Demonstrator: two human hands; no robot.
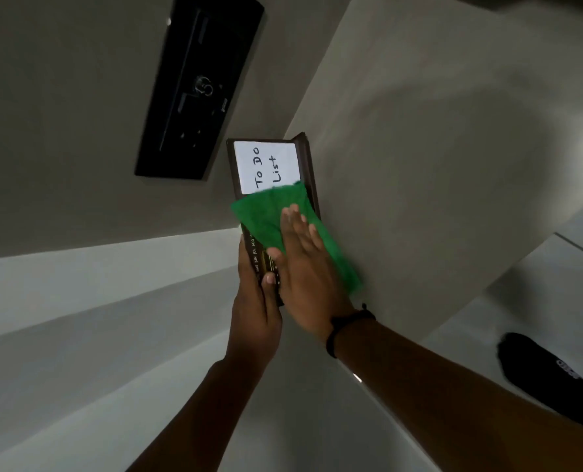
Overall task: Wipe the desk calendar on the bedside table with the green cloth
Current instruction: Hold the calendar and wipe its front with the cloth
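Note:
The desk calendar (266,165) is a dark brown board with a white "To Do List" card and a strip of month names along one edge. My left hand (254,301) grips its near end, thumb on the face. The green cloth (263,216) lies across the middle of the calendar and hangs off its right side. My right hand (303,264) presses flat on the cloth, fingers stretched out and together. The part of the calendar under the cloth and my hands is hidden.
A black switch and socket panel (198,90) is mounted on the beige wall at upper left. The pale bedside table surface (436,148) spreads behind the calendar to the right. A foot in a black sock (549,376) shows at lower right on the light floor.

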